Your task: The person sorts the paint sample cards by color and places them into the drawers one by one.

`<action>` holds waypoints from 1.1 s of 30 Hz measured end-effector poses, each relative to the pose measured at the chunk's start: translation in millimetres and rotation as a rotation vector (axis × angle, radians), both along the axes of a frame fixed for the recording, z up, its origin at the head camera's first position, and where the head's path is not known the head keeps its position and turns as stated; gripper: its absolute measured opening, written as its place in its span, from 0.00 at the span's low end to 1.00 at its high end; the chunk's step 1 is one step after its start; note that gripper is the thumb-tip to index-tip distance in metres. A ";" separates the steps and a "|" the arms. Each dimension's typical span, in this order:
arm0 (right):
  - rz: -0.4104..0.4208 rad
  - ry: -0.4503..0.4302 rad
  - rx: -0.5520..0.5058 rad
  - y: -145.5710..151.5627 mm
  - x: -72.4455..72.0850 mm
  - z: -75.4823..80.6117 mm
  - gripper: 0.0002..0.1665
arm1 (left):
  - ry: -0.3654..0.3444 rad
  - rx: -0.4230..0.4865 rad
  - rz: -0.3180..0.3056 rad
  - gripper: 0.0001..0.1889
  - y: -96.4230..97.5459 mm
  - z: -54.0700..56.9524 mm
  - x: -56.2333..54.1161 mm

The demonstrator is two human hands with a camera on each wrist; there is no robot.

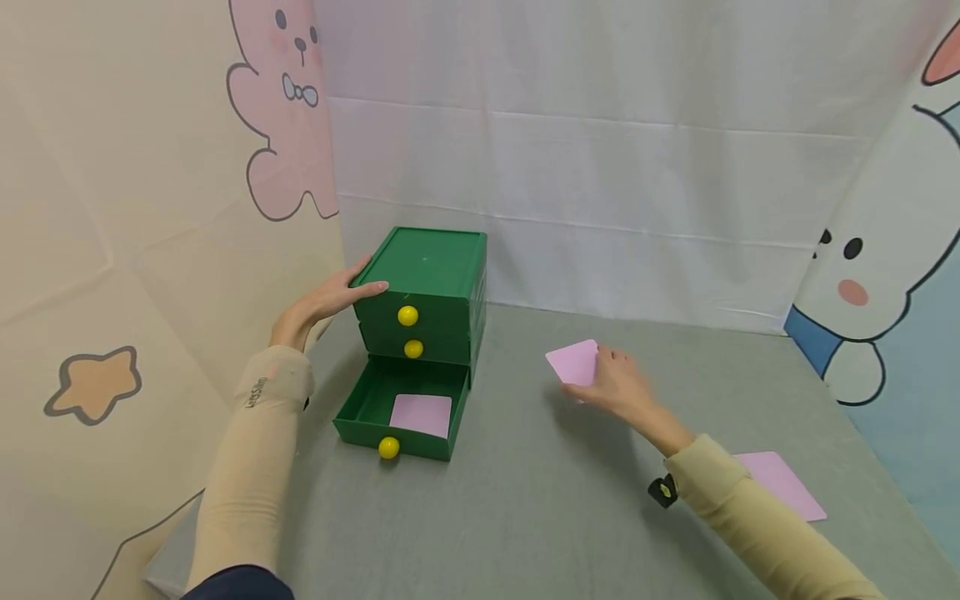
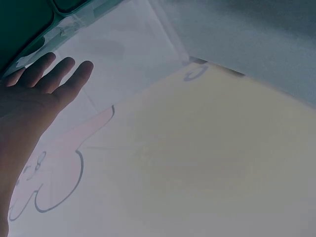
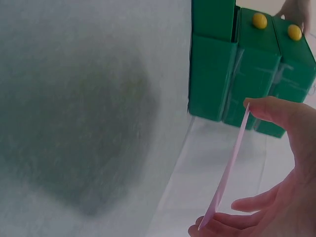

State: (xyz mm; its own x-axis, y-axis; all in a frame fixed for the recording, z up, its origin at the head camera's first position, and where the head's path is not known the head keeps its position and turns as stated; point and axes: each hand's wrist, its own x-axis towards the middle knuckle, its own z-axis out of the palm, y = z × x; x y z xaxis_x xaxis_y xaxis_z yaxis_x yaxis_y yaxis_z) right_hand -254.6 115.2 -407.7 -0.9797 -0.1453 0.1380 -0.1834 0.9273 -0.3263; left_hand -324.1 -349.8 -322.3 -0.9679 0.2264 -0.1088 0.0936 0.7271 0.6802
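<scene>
A green three-drawer box (image 1: 427,262) with round yellow knobs stands on the grey table, its bottom drawer (image 1: 355,427) pulled out. One pink square card (image 1: 422,414) lies inside that drawer. My left hand (image 1: 330,297) rests against the box's upper left side, thumb along the top front edge; the left wrist view shows its fingers (image 2: 79,81) extended. To the right of the box, my right hand (image 1: 621,385) holds another pink card (image 1: 573,363) above the table. Thumb and fingers grip it by opposite edges, and it appears edge-on in the right wrist view (image 3: 228,170).
A further pink card (image 1: 783,483) lies on the table at right, partly hidden behind my right sleeve. White cloth (image 1: 600,183) hangs behind the table, with cartoon-printed cloth along the left (image 1: 150,250) and right sides.
</scene>
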 end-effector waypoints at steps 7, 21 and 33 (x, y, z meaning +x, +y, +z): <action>0.080 0.031 0.022 -30.6 5.7 1.2 0.53 | -0.003 0.004 0.005 0.47 0.5 -0.1 1.5; 0.206 0.012 0.015 -84.9 22.2 -1.0 0.54 | -0.012 0.030 -0.005 0.46 10.1 10.2 12.4; 0.318 -0.017 0.013 -122.1 34.8 4.7 0.52 | -0.036 0.045 -0.021 0.43 21.3 28.3 30.5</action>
State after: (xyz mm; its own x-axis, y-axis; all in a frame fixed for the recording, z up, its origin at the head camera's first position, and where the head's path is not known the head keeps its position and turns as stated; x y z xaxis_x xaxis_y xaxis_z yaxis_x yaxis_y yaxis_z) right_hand -219.9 -6.9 -403.0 -0.8869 -0.4465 0.1184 -0.4597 0.8284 -0.3201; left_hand -293.6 -328.5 -294.0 -0.9585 0.2523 -0.1329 0.0833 0.6934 0.7157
